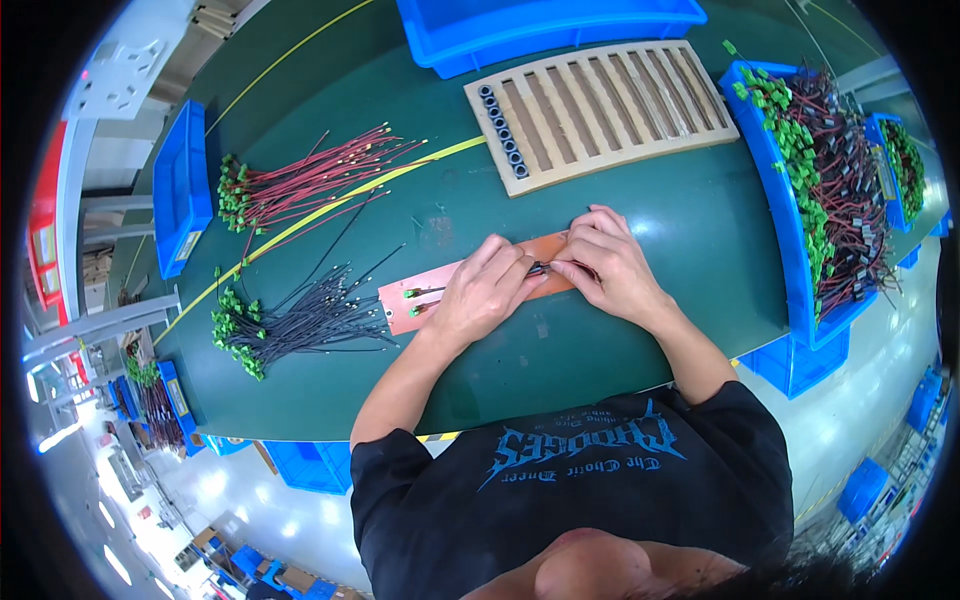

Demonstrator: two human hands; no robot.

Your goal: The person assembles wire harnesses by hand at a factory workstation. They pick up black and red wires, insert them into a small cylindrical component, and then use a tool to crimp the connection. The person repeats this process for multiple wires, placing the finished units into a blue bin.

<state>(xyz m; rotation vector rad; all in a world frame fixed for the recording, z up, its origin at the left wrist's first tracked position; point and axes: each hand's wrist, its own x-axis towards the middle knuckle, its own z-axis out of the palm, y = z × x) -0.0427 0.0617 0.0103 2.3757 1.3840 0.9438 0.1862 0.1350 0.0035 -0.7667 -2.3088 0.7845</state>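
Black wires [315,312] lie beside the orange board [430,282]; the left hand [485,290] covers part.

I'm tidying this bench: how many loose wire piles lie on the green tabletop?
2: a red wire pile toward the left, and a black wire pile nearer the person, left of the pinkish board. Neither is hidden.
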